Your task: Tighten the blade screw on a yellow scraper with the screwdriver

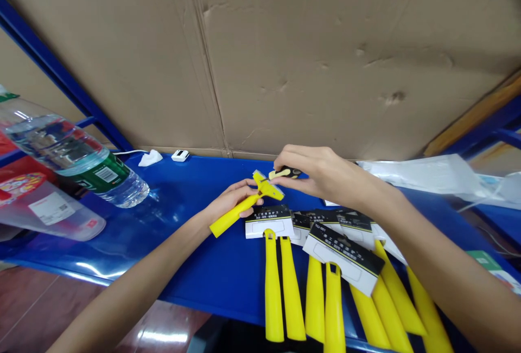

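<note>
Scraper slants between left hand, pinching its handle, and right hand, gripping 1 screwdriver.

2 bare hands, slim fingers; 2 bare forearms, slender, tapering to narrow wrists.

A scraper is held over the worktop, left of carded scrapers along the front. At far left, a container stands before a bottle; plastic wrap lies rear right, cardboard behind.
</note>
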